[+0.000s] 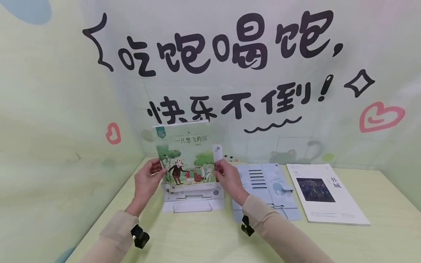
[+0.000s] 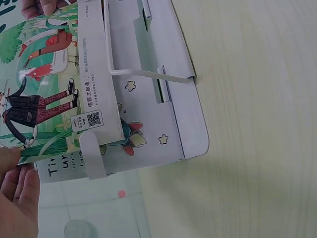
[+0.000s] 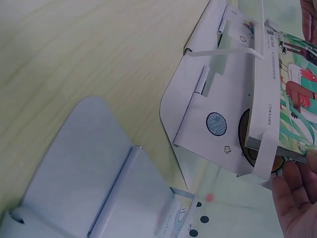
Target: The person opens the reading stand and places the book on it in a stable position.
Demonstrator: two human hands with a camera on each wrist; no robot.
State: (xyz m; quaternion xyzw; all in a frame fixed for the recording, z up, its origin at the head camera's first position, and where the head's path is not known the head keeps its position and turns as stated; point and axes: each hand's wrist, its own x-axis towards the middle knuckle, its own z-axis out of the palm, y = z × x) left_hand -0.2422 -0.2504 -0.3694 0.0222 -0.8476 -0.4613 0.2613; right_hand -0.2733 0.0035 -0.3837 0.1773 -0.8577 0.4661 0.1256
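Observation:
A green picture book (image 1: pixel 187 157) with cartoon animals on its cover leans upright on a white book stand (image 1: pixel 194 205). My left hand (image 1: pixel 148 179) pinches the book's left edge, thumb on the cover and fingers behind. On the opposite edge, my right hand (image 1: pixel 230 179) holds the book in the same way. White clips (image 2: pixel 92 153) of the stand come up over the book's lower edge in both wrist views. A bent white wire (image 3: pixel 225 51) runs out from the front of the stand. Most of the stand's back panel is hidden behind the book.
A light blue book stand (image 1: pixel 269 186) with slots lies just right of the white one. Farther right lies a white magazine (image 1: pixel 325 193) with a dark picture on its cover. Behind the pale table (image 1: pixel 210 241) rises a printed backdrop (image 1: pixel 210 84).

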